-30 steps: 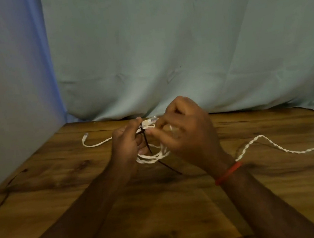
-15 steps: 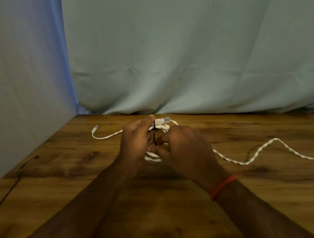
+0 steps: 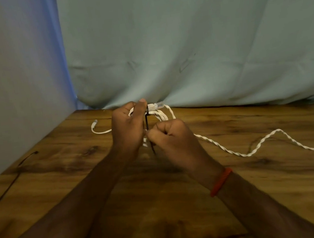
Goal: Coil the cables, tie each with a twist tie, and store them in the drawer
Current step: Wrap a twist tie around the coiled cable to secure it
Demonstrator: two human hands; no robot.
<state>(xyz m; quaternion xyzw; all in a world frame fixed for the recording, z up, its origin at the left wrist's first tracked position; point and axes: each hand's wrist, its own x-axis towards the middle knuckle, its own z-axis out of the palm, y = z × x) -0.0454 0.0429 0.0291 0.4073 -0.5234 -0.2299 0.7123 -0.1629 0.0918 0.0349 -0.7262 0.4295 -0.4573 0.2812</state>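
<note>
My left hand [image 3: 128, 127] grips a coiled white cable [image 3: 161, 115] just above the wooden table [image 3: 164, 207]; its clear plug [image 3: 155, 106] sticks out to the right of my thumb. A thin black twist tie [image 3: 147, 123] wraps the coil beside the plug and hangs down. My right hand [image 3: 171, 137], fingers curled, pinches the tie's lower part just below the coil. A second white twisted cable [image 3: 255, 146] trails uncoiled across the table to the right edge. No drawer is in view.
A loose white cable end with a small connector [image 3: 95, 127] lies left of my left hand. A thin black wire [image 3: 11, 183] runs along the table's left edge. Pale cloth [image 3: 182, 45] hangs behind and to the left of the table.
My right hand has dropped from the top of the coil to below it, pulling the black tie downward. The left hand keeps its grip on the coil. The view shifted slightly.
</note>
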